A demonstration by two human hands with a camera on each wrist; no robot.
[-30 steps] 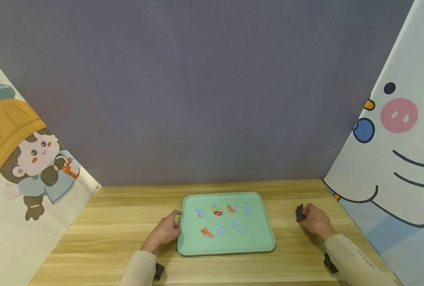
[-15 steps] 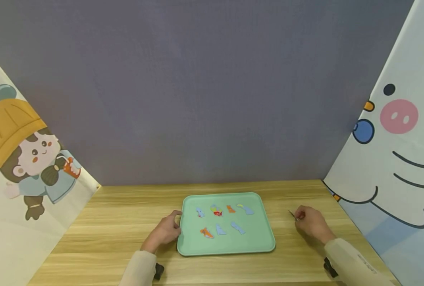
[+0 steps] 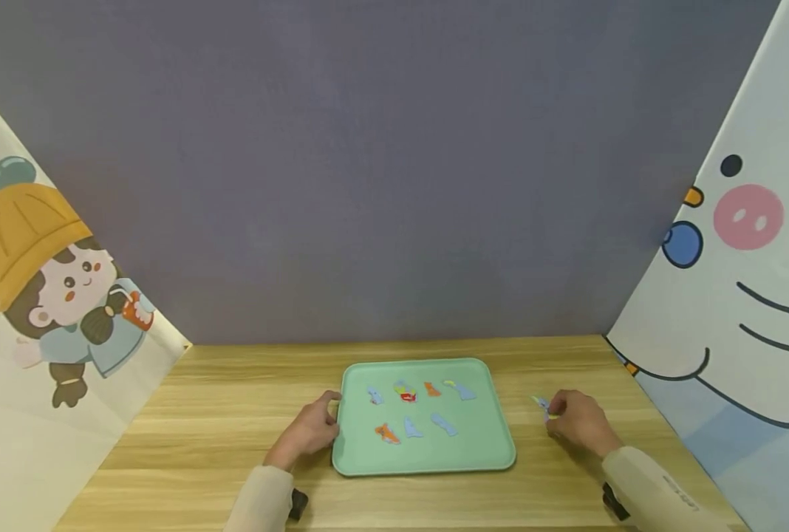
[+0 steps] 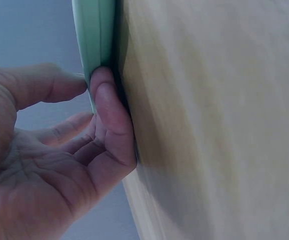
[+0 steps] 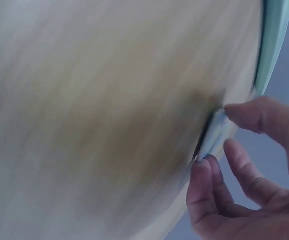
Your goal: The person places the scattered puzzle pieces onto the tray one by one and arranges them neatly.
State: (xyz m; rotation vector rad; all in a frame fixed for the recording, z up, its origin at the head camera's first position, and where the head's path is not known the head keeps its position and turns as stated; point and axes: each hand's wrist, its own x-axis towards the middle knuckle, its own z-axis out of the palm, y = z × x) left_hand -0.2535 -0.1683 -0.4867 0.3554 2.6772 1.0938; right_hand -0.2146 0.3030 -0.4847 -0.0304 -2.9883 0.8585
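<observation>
My left hand (image 3: 311,427) grips the left rim of a mint green tray (image 3: 428,462). In the left wrist view the thumb lies against the tray's edge (image 4: 94,35), with curled fingers under it. To the right of the tray, my right hand (image 3: 582,421) pinches a small flat cutout piece (image 3: 542,403), light-coloured on its visible face. The right wrist view shows this piece (image 5: 214,135) between thumb and fingers, tilted close to the wooden tabletop; I cannot tell whether it touches. Several similar pieces lie on the tray, among them an orange one (image 3: 388,434) and a red-and-green one (image 3: 405,391).
The wooden table (image 3: 235,414) reaches back to a grey upright panel (image 3: 394,185). Side panels with cartoon prints stand left (image 3: 69,295) and right (image 3: 733,310). Dark straps show at the left wrist (image 3: 298,504) and right wrist (image 3: 614,502).
The piece in my right hand has turned from its dark side, through edge-on, to its coloured face. That hand shifted slightly left. My left hand stays at the tray rim.
</observation>
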